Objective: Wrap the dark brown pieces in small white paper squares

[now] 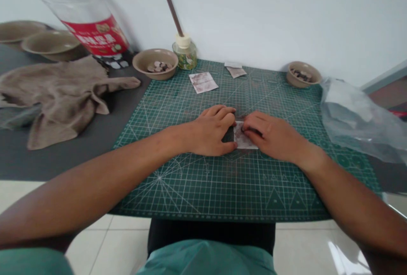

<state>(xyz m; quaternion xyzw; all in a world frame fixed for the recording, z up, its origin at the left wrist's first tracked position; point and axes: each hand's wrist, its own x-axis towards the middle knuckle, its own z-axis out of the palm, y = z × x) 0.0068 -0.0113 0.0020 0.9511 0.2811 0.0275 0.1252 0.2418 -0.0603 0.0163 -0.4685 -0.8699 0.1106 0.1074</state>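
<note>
A small whitish paper piece with brownish smudges (244, 139) lies on the green cutting mat (203, 181), between my two hands. My left hand (214, 133) is spread, its thumb and fingertips resting at the paper's left edge. Over the paper's right part, my right hand (270, 135) has its fingers curled and pressed together. Something dark shows beneath those fingers, but I cannot make out what it is. Farther back on the mat lies a second smudged paper sheet (203, 82), with smaller folded papers (235, 71) to its right.
Bowls with small discs stand at back left (155, 73) and back right (303, 81). A reed diffuser (185, 54) stands by the wall. At left are a large plastic jar (98, 35), a brown cloth (63, 97) and more bowls (52, 48). A clear plastic bag (359, 118) lies right.
</note>
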